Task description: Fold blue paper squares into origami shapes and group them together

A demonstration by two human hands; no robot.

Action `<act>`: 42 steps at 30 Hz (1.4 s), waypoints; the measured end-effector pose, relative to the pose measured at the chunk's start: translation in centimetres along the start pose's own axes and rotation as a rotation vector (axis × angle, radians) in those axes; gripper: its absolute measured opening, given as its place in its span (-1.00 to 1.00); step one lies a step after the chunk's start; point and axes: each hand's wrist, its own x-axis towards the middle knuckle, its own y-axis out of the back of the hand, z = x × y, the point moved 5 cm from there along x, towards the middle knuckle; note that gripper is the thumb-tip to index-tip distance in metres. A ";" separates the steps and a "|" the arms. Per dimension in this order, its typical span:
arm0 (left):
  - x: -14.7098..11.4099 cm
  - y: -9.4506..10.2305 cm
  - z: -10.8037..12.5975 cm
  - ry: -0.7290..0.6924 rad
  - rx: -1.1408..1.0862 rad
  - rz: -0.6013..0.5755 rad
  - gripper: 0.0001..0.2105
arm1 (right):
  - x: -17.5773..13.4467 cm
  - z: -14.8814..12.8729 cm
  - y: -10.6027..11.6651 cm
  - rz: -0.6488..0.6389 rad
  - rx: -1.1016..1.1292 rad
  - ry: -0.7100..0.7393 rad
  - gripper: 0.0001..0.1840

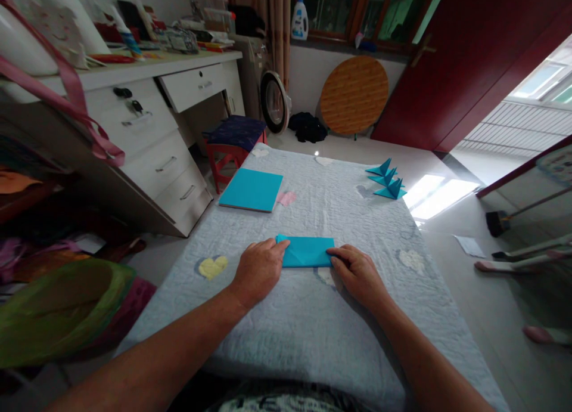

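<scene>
A blue sheet of paper point(309, 252), folded into a flat rectangle, lies on the cloth-covered table before me. My left hand point(260, 263) grips its left end, thumb and fingers at the upper left corner, where a small folded flap shows. At the right end, my right hand point(357, 273) pinches the edge between thumb and forefinger. Beyond my left hand rests a stack of square blue paper point(252, 190). Three pointed folded paper shapes point(389, 179) stand in a row near the far right edge.
A light quilted cloth point(313, 328) with heart patterns covers the table. Left of it are a white desk with drawers point(156, 155) and a bin with a green liner point(71, 304). A red stool point(232, 141) stands at the far left corner. A broom point(498, 222) is on the right.
</scene>
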 end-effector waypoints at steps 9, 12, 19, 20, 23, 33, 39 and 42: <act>-0.1 0.2 0.0 0.017 0.081 0.000 -0.67 | -0.1 -0.1 0.1 0.000 -0.012 0.006 -0.70; -0.2 0.1 0.0 0.006 0.104 0.003 -0.67 | -0.1 -0.2 0.1 -0.003 -0.013 0.007 -0.70; -0.3 0.2 -0.1 0.009 0.129 -0.009 -0.66 | -0.1 -0.2 0.1 0.020 -0.011 0.016 -0.71; -0.3 0.2 0.0 0.005 0.134 -0.004 -0.67 | -0.1 -0.2 0.1 0.023 -0.008 0.017 -0.71; -0.2 0.4 0.2 -0.026 0.149 0.044 -0.71 | -0.1 -0.3 0.1 0.023 0.001 0.019 -0.72; 0.1 -0.1 1.7 -0.344 0.017 0.015 -0.80 | 0.0 -0.2 0.1 0.001 -0.029 0.014 -0.70; -1.6 0.1 2.6 -0.352 0.074 0.024 -0.55 | 0.0 -0.2 0.0 0.005 -0.037 0.006 -0.69; -2.5 0.1 3.1 -0.353 0.066 0.017 -0.38 | 0.1 -0.1 0.0 0.007 -0.037 0.002 -0.69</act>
